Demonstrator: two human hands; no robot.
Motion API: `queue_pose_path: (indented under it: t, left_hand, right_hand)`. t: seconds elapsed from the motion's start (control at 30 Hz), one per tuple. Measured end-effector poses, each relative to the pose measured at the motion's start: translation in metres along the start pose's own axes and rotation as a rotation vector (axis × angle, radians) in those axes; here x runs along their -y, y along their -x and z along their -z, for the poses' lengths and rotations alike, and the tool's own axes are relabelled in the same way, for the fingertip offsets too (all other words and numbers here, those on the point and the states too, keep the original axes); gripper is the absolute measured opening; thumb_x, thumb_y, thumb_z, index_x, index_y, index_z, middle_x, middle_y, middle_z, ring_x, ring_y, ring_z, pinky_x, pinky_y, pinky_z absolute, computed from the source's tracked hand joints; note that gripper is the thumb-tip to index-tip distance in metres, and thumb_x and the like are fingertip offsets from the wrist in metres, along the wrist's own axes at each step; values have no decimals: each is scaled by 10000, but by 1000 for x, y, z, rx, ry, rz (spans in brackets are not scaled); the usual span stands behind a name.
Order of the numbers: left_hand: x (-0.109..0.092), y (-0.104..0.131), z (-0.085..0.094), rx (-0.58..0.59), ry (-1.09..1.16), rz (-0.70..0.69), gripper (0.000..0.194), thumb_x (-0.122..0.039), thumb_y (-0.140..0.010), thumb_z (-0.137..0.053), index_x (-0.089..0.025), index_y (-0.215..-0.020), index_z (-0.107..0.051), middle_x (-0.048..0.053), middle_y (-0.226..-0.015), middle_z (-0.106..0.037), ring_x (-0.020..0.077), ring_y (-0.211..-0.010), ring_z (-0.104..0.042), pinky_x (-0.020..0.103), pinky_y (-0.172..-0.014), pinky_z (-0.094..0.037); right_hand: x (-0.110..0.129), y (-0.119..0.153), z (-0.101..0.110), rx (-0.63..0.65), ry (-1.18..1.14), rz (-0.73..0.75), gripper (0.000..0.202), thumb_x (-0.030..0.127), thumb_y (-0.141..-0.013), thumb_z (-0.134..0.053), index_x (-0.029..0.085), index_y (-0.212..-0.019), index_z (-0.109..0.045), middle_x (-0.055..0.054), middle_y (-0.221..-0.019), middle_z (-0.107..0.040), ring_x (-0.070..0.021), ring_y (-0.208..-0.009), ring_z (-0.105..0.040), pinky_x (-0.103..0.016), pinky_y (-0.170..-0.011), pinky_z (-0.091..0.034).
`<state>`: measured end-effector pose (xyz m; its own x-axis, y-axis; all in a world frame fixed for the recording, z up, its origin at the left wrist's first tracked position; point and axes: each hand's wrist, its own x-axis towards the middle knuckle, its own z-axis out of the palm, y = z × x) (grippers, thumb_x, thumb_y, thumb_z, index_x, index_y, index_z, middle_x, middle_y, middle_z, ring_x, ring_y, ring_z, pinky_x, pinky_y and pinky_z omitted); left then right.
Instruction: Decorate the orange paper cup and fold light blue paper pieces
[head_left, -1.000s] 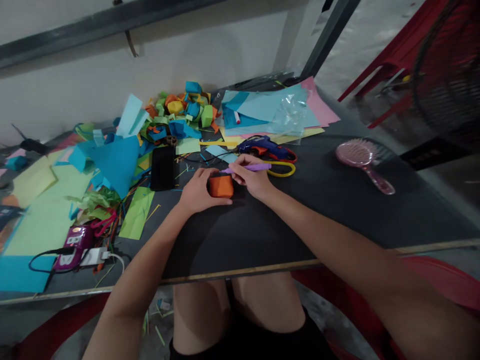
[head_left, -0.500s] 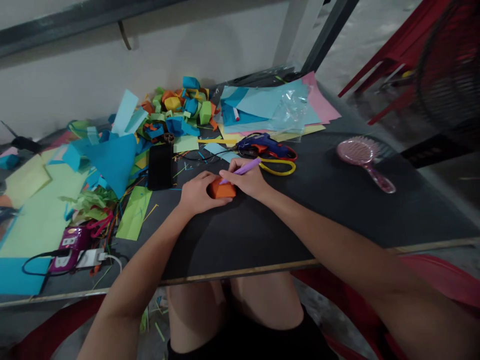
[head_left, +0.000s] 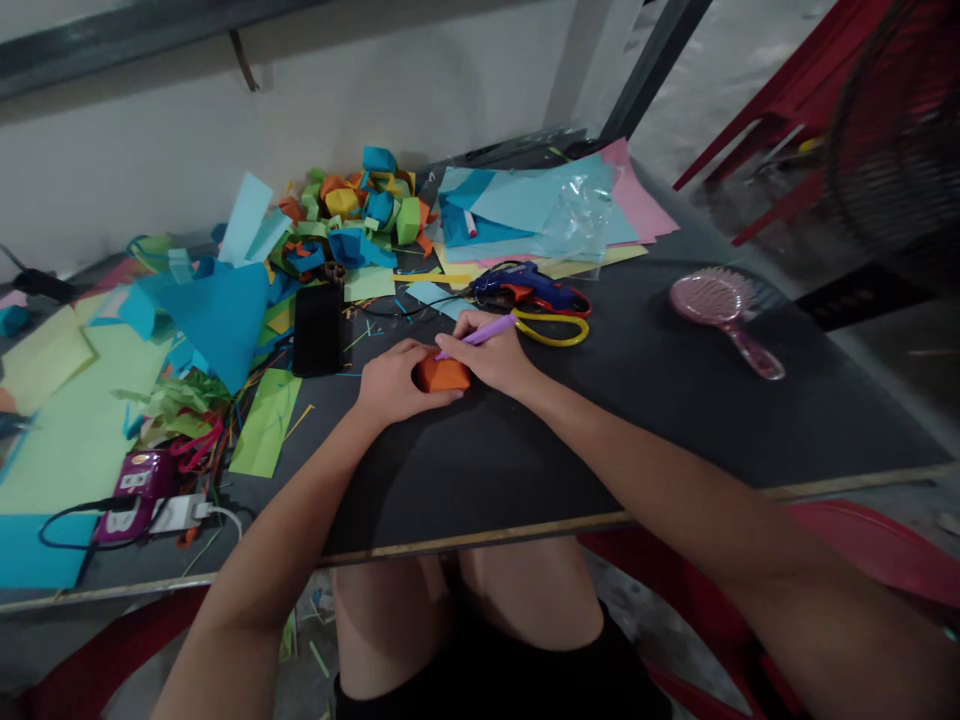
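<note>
An orange folded paper shape [head_left: 448, 376] rests on the dark table, gripped by my left hand [head_left: 395, 384], whose thumb and fingers curl round its left side. My right hand [head_left: 496, 352] is closed on a purple pen [head_left: 487, 329], its tip at the top of the orange paper shape. Just beyond my right hand lie scissors with a yellow handle [head_left: 559, 340] and a blue glue gun [head_left: 529, 285]. A black phone [head_left: 318, 330] is to the left of my left hand.
A heap of coloured paper pieces [head_left: 360, 210] sits at the back. Paper sheets and a plastic bag [head_left: 581, 220] lie behind the glue gun. A pink hairbrush [head_left: 716, 297] is at right. A purple power socket [head_left: 137, 490] with cables stands at left. A fan [head_left: 892, 140] is beyond the table.
The purple pen's tip has shifted slightly toward the far left part of the orange paper shape. Both hands keep their grips; the whole view has shifted a little.
</note>
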<state>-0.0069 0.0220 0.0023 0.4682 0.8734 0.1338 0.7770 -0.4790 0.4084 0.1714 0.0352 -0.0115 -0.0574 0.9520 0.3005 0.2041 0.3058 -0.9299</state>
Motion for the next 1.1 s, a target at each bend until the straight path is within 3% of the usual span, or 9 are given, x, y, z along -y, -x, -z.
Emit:
queue_pose_path:
  t: [0.43,0.67,0.83,1.1]
  left_hand:
    - [0,0,1,28,-24,0,667,-727,-667,-655,-207,-1085,-677,70,-1076,-679,228,-899,-666,318,-740,-500]
    - [0,0,0,25,-30,8,681,-731,-667,-653,-217,-1114,-673,64,-1080,-681,226,-906,-668,314,-745,-500]
    - [-1,-2,0,-5,-26,12,664,-721,-681,-648,-235,-1133,-669,50,-1082,-686,230,-942,-668,312,-756,-500]
    - [-2,0,-1,-26,-24,-1,677,-722,-684,-644,-227,-1146,-669,59,-1068,-682,227,-934,-660,303,-747,-495]
  right_hand:
    - [-2,-1,1,70,-12,-17,351,327,-711,-693,207,-528,-418,48,-511,-428,-92,-508,-376,-277,-514,-290]
    - [-1,-1,-1,31,-49,12,369,330,-699,-718,205,-510,-427,46,-492,-431,-86,-485,-380,-271,-499,-295]
    - [0,-6,9,-67,-211,-44,413,428,-737,-718,218,-543,-419,53,-449,-430,-81,-422,-391,-259,-462,-331]
    - [-10,-1,6,-48,-307,-129,491,499,-665,-764,223,-530,-380,76,-378,-399,-64,-359,-371,-234,-401,-302]
